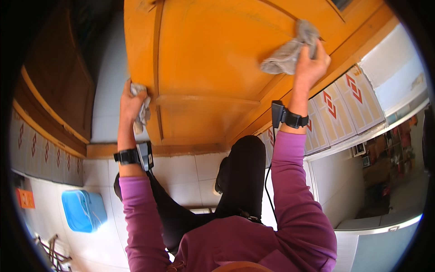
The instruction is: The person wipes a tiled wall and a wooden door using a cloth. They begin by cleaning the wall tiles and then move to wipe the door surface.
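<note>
A varnished orange-brown wooden door [210, 61] with raised panels stands ajar before me. My right hand [312, 64] grips a grey cloth [283, 57] against the door's upper right part, near the frame side. One end of that cloth hangs down to the left of the fingers. At the door's free left edge is my left hand [131, 102], closed around a second crumpled grey-white cloth [144, 108]. Its fingertips meet the door edge. Both wrists carry black straps with small devices.
A blue plastic bucket [78, 210] stands on the white tiled floor [176, 173] at lower left. A wooden threshold [190, 149] runs beneath the door. Patterned wall tiles [329, 105] line the right side. A folding metal stand [52, 253] is at bottom left.
</note>
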Motion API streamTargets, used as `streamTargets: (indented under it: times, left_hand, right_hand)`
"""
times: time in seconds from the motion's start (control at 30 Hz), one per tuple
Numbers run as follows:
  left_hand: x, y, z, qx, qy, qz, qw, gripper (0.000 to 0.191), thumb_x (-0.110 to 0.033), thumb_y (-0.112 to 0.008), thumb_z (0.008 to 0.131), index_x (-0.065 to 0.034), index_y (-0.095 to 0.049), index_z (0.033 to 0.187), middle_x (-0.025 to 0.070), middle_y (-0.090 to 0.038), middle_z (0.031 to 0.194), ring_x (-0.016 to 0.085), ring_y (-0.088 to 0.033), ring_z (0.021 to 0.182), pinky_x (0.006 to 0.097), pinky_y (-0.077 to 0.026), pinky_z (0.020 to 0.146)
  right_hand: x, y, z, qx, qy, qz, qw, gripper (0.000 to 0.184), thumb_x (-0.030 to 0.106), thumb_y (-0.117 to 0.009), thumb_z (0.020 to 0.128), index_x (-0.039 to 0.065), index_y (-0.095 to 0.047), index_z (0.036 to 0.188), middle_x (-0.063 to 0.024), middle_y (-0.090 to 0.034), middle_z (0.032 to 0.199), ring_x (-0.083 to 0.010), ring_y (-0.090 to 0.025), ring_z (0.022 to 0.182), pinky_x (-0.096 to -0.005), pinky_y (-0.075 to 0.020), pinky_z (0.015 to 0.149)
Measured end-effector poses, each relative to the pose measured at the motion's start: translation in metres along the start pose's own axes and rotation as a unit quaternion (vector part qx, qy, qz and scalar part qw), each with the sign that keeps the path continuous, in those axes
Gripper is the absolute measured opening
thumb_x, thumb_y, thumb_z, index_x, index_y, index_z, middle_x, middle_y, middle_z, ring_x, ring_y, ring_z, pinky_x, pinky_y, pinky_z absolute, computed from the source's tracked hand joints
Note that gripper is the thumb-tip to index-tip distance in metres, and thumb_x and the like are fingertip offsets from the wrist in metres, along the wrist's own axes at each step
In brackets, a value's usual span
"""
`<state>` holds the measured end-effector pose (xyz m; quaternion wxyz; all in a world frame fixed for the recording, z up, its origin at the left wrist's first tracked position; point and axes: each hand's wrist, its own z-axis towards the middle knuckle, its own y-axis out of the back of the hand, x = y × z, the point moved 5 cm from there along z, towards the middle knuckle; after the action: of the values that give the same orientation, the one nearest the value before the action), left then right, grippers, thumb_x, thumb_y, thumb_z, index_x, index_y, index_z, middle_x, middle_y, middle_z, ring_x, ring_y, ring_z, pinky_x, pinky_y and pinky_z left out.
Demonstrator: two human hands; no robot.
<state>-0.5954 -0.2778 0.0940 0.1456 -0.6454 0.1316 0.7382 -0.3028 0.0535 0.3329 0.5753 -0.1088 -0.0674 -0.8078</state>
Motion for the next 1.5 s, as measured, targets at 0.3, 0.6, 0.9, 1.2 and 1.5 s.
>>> streamTargets:
  times: [0.3,0.6,0.9,1.2,1.5]
  left_hand:
    - [0.002,0.003,0.003,0.015,0.01,-0.04,0.999,0.054,-0.007,-0.062,0.081,-0.0019,-0.057,0.134,0.0072,-0.069,0.094,0.014,-0.065,0.075,0.0265,-0.054,0.068]
    - [0.005,0.007,0.007,0.01,0.001,0.046,0.999,0.062,-0.015,-0.066,0.08,-0.0045,-0.055,0.14,0.0097,-0.072,0.099,0.014,-0.068,0.082,0.0266,-0.054,0.076]
    - [0.009,0.007,0.007,0.003,0.008,0.054,0.999,0.061,-0.016,-0.068,0.08,-0.0055,-0.056,0.139,0.0094,-0.073,0.101,0.014,-0.068,0.084,0.027,-0.054,0.078]
    - [0.01,0.007,0.011,0.005,-0.009,0.037,0.999,0.062,-0.017,-0.068,0.08,-0.0057,-0.056,0.139,0.0092,-0.072,0.104,0.015,-0.068,0.087,0.0281,-0.055,0.082]
    - [0.002,0.006,0.004,-0.014,0.005,0.102,0.995,0.062,-0.018,-0.067,0.08,-0.0076,-0.055,0.14,0.0101,-0.072,0.104,0.015,-0.069,0.085,0.0291,-0.055,0.081]
  right_hand:
    - [0.082,-0.035,-0.073,-0.012,0.153,-0.024,0.988,0.056,0.018,-0.078,0.078,0.005,-0.061,0.129,-0.0194,-0.047,0.115,-0.0326,-0.049,0.106,-0.042,-0.0451,0.088]
    - [0.088,-0.045,-0.082,-0.065,0.158,0.005,0.985,0.054,0.019,-0.076,0.078,0.005,-0.059,0.128,-0.0198,-0.044,0.112,-0.0348,-0.043,0.105,-0.0464,-0.039,0.091]
    - [0.098,-0.055,-0.138,0.054,0.169,0.071,0.981,0.056,0.011,-0.075,0.072,0.009,-0.063,0.126,-0.0191,-0.047,0.113,-0.0335,-0.045,0.104,-0.0446,-0.0403,0.086]
    - [0.154,-0.071,-0.297,0.267,0.301,0.108,0.909,0.047,0.009,-0.067,0.076,0.029,-0.073,0.118,-0.0039,-0.055,0.104,-0.0256,-0.053,0.096,-0.0377,-0.045,0.081]
    - [0.188,-0.066,-0.122,0.076,0.161,0.185,0.967,0.064,-0.002,-0.075,0.067,0.009,-0.064,0.129,-0.019,-0.052,0.108,-0.0368,-0.052,0.1,-0.0453,-0.045,0.089]
